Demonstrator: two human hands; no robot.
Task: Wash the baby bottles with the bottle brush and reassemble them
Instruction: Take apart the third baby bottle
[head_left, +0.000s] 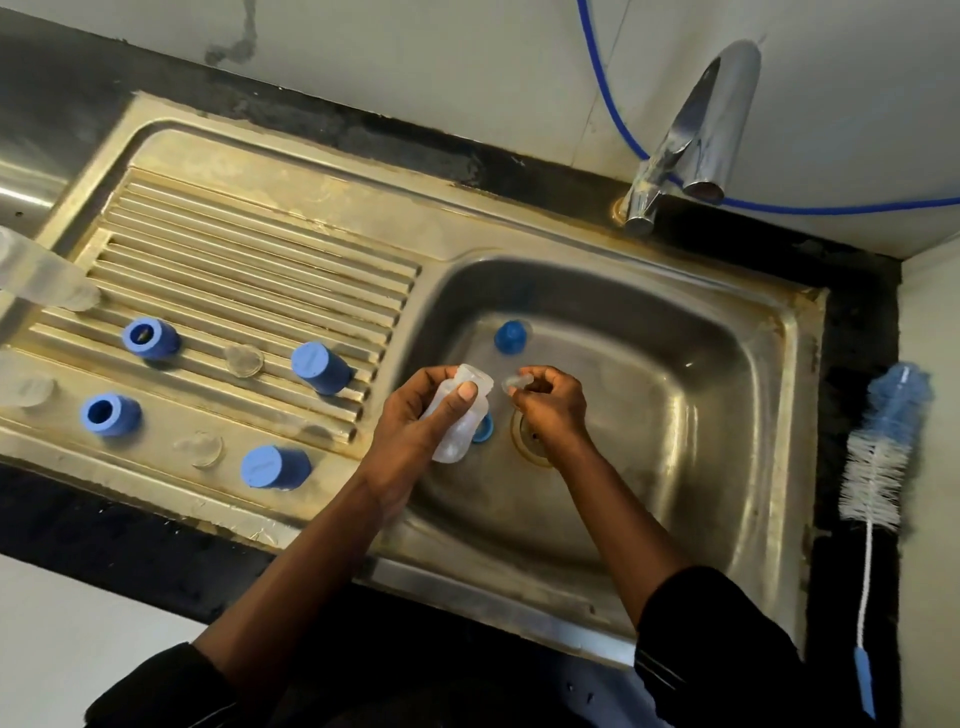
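Observation:
Over the sink basin (675, 364), my left hand (421, 415) grips a clear baby bottle (457, 421), its open neck pointing up and away. My right hand (550, 405) pinches a small clear teat (517, 382) just right of the bottle's mouth. A blue ring (484, 428) peeks out under the bottle, and a blue cap (510, 336) lies in the basin behind my hands. On the drainboard (260, 249) sit two blue rings (150, 339) (110, 414), two blue caps (318, 366) (272, 466) and clear teats (243, 360) (200, 448). The bottle brush (878, 457) lies on the counter to the right.
The chrome tap (685, 135) stands behind the basin with no water visible. A blue hose (613, 104) runs along the wall. Clear bottles (41, 275) lie blurred at the drainboard's left edge. The drain (524, 441) lies below my right hand.

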